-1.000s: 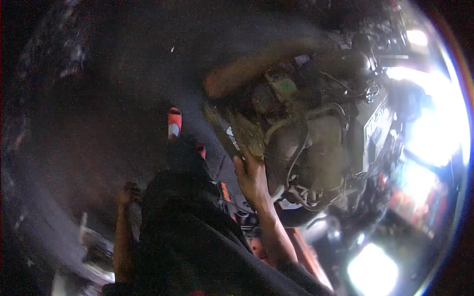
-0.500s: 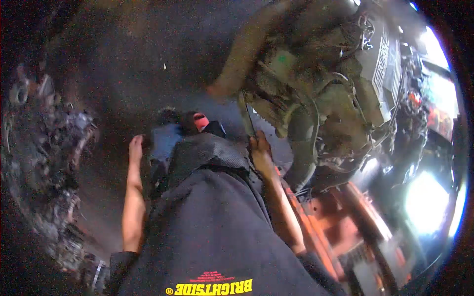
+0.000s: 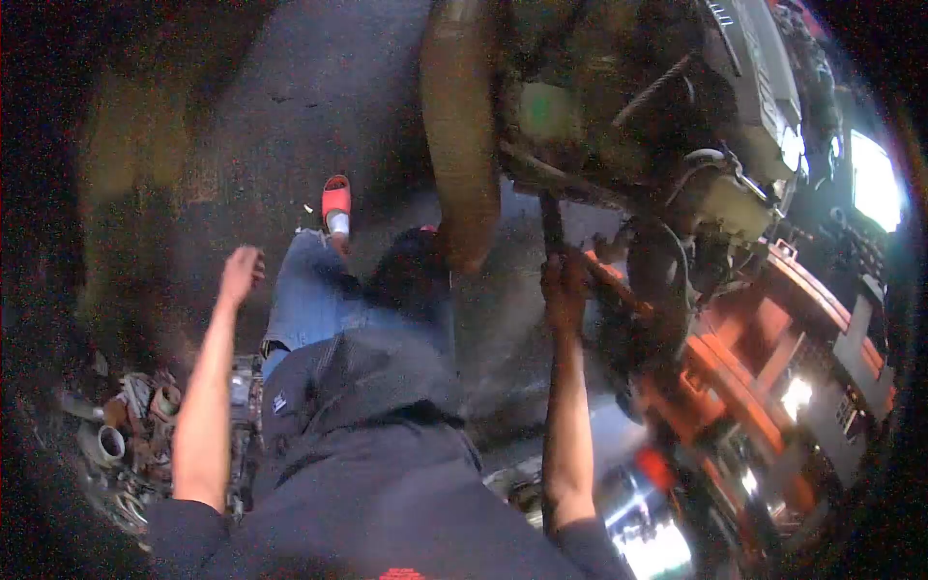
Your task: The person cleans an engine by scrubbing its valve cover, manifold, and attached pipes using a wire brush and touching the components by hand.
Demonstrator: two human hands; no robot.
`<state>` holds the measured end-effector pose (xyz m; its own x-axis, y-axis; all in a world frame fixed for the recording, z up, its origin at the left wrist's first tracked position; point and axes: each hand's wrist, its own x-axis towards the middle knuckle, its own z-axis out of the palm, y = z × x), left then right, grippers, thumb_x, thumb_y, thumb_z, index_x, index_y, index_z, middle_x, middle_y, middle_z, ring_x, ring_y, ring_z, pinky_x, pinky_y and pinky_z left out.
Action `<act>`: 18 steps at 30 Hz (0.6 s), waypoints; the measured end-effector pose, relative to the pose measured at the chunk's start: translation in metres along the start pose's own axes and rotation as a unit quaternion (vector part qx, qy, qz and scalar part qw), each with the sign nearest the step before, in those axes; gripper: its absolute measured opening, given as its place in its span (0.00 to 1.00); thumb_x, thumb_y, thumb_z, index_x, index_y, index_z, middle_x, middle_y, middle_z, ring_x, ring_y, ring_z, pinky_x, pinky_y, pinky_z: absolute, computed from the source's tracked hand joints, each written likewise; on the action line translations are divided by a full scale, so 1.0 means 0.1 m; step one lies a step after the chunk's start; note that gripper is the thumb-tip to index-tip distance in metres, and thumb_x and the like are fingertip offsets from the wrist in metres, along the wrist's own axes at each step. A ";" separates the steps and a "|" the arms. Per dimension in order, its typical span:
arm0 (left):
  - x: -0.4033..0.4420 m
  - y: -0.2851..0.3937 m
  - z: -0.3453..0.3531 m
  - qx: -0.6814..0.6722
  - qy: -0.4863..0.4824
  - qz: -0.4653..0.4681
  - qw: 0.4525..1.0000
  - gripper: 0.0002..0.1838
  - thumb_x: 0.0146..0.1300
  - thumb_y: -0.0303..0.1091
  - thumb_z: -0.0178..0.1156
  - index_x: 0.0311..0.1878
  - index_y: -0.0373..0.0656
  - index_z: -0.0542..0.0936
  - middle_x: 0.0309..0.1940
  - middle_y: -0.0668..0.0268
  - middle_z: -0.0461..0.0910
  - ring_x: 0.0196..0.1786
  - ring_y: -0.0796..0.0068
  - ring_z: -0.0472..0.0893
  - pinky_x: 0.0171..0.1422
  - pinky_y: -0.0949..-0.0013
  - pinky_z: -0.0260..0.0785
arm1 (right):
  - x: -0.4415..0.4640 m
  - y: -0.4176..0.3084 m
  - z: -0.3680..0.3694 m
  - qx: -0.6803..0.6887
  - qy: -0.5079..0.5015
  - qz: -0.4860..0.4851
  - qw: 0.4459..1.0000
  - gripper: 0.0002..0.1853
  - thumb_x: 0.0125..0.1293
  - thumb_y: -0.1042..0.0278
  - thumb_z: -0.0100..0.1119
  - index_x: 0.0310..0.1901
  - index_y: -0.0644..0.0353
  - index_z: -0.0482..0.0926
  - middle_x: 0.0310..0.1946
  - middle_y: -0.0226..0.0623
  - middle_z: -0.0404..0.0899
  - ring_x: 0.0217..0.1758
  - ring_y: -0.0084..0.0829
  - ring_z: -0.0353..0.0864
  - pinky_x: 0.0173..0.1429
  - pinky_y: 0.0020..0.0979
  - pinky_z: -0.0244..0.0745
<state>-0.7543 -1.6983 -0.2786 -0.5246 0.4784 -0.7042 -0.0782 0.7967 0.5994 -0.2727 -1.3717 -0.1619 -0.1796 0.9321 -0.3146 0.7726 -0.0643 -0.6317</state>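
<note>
My right hand (image 3: 565, 290) is closed around a long, dark, bar-like tool (image 3: 552, 224). The tool points forward, close beside a large, grimy engine (image 3: 619, 106); its far end is too dark and blurred to make out. On the other side of my body, my left hand (image 3: 244, 275) hangs over the dark floor (image 3: 319, 106) with loosely bent fingers and holds nothing. Below and between the hands are my blue jeans (image 3: 304, 290) and one foot in a red slide sandal (image 3: 335, 196).
An orange metal frame (image 3: 739, 362) stands at the right, below the engine. Greasy metal parts (image 3: 135, 416) are heaped at the lower left. A blurred tan beam-like shape (image 3: 462, 126) runs down the upper middle. Bright light comes in at the far right.
The view has swung and my legs have stepped, bringing the red sandal forward. My right hand, still on the bar-like tool, shows farther right; the scrap heap shows lower.
</note>
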 end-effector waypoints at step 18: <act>1.34 4.93 2.60 0.259 0.297 0.242 0.887 0.46 0.70 0.64 0.48 0.77 0.37 0.51 0.66 0.37 0.65 0.57 0.34 0.77 0.58 0.40 0.73 | 0.98 -0.02 0.06 0.213 -0.156 0.071 0.962 0.22 0.74 0.51 0.55 0.56 0.63 0.76 0.35 0.39 0.80 0.32 0.32 0.77 0.35 0.35 0.73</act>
<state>-0.6429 -1.1457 -0.1765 -0.7569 0.6535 0.0041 0.5965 0.6882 0.4130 -0.2957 -1.2820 -0.1955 -0.3160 0.7549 -0.5747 0.4948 -0.3857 -0.7787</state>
